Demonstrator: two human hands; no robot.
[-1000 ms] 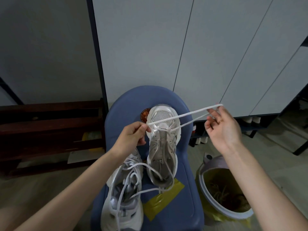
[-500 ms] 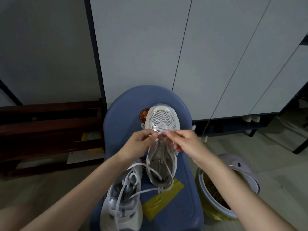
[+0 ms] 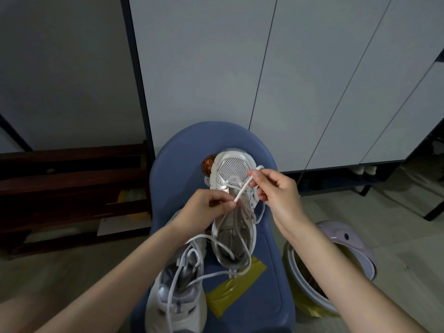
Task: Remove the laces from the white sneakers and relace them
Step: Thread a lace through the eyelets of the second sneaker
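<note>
Head view: two white sneakers rest on a blue chair [image 3: 168,169] that stands before grey cabinet doors [image 3: 312,80]. The far sneaker [image 3: 234,212] lies lengthwise on the seat, toe toward the chair back, its mesh toe cap exposed. The near sneaker [image 3: 176,292] sits at the seat's front left, just beside the far one, with loose loops of lace [image 3: 192,258] lying across its opening. The left hand [image 3: 204,209] is over the near side of the far sneaker's eyelet area, thumb and forefinger pinching a lace end [image 3: 241,194]. That lace end runs taut and diagonally up to the right hand [image 3: 276,191], whose fingertips [image 3: 252,174] pinch the same lace above the toe-side eyelets, the remaining fingers curled. Further lace hangs slack from the right hand down the far sneaker's right side, and more of it trails out of the sneaker's opening over the seat. A yellow strip [image 3: 234,287] lies on the seat beneath the heel of the far sneaker. A round brown object [image 3: 207,165] is partly visible beside the toe; what it is cannot be determined. A pale bin [image 3: 346,239] with its lid raised stands on the floor to the right of the chair. Dark wooden shelving [image 3: 60,188] occupies the left.
</note>
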